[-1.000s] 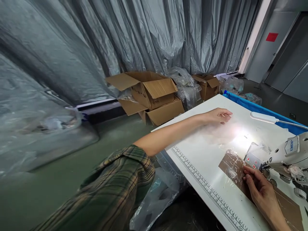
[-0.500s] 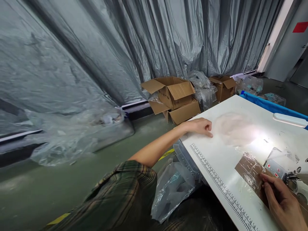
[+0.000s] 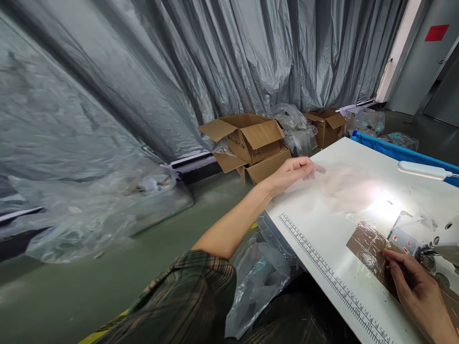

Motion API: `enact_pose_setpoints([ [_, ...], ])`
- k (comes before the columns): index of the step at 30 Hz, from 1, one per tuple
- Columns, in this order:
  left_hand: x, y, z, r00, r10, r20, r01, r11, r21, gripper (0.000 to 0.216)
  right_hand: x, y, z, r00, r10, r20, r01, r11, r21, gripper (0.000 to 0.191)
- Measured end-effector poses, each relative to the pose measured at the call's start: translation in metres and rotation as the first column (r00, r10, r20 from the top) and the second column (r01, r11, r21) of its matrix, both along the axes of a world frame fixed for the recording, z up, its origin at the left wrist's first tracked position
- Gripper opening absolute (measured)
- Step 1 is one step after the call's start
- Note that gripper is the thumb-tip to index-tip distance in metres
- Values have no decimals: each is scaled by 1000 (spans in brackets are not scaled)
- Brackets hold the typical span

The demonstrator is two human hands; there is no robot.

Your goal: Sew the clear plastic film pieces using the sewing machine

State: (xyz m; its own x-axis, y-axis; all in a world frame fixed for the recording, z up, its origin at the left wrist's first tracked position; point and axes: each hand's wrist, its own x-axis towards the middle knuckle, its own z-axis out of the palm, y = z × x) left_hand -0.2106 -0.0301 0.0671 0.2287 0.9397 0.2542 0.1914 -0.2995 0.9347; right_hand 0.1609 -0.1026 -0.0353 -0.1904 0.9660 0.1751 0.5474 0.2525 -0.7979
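My left hand [image 3: 292,173] reaches out over the far left edge of the white sewing table [image 3: 315,239]. Its fingers are curled on the edge of a sheer, pale piece of fabric [image 3: 346,188] that lies blurred under the lamp's glare. My right hand [image 3: 412,282] lies flat, fingers stretched, on a brown patch covered in clear tape [image 3: 366,246]. That hand is just left of the white sewing machine's [image 3: 446,239] needle area, where a small clear piece with red marks [image 3: 403,241] sits.
A printed ruler [image 3: 333,284] runs along the table's near edge. A white lamp head [image 3: 418,168] hangs over the table, with blue cloth [image 3: 405,153] behind. Open cardboard boxes [image 3: 251,138] and plastic bags [image 3: 258,282] stand on the green floor before a grey plastic curtain [image 3: 215,62].
My left hand drew back from the sheer fabric toward the table's left edge, then lifted with the fabric's edge. The right hand stayed by the needle. My head turned left.
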Motion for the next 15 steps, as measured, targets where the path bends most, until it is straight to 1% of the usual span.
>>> enact_pose_setpoints([
  [2,35,-11,-7,983,-176,-59,176,984,-14,42,-4,-1,7,994,-70,-80,65,996,-68,44],
  [3,55,-18,-13,947,-296,-126,294,955,-38,36,-5,-2,12,988,-97,-120,83,990,-116,47],
  [4,76,-27,-21,899,-383,-211,384,923,-38,29,-5,-2,16,981,-123,-152,97,981,-167,49],
  [5,97,-36,-30,838,-450,-310,470,883,-10,24,-4,-2,21,977,-132,-166,95,972,-215,50],
  [6,116,-46,-39,773,-492,-402,557,829,57,21,-2,-3,26,977,-136,-166,93,966,-241,50],
  [7,132,-55,-46,722,-496,-482,625,766,147,21,1,-4,30,978,-149,-148,109,963,-246,50],
  [8,146,-63,-53,677,-487,-552,687,688,235,24,5,-5,35,978,-159,-132,124,962,-243,48],
  [9,156,-69,-57,642,-473,-604,731,617,293,25,9,-7,39,978,-174,-115,143,962,-234,47],
  [10,162,-72,-60,624,-457,-635,757,557,343,26,14,-10,42,976,-194,-98,169,960,-223,45],
  [11,166,-72,-60,617,-442,-652,768,521,374,27,18,-13,44,973,-215,-84,193,957,-214,44],
  [12,167,-68,-59,623,-427,-656,764,512,392,27,23,-17,46,969,-236,-72,217,953,-211,43],
  [13,166,-61,-57,637,-409,-653,749,529,399,27,27,-20,47,964,-258,-66,240,948,-211,43],
  [15,160,-42,-52,680,-342,-648,680,626,383,29,36,-28,48,951,-300,-69,279,935,-217,43],
])
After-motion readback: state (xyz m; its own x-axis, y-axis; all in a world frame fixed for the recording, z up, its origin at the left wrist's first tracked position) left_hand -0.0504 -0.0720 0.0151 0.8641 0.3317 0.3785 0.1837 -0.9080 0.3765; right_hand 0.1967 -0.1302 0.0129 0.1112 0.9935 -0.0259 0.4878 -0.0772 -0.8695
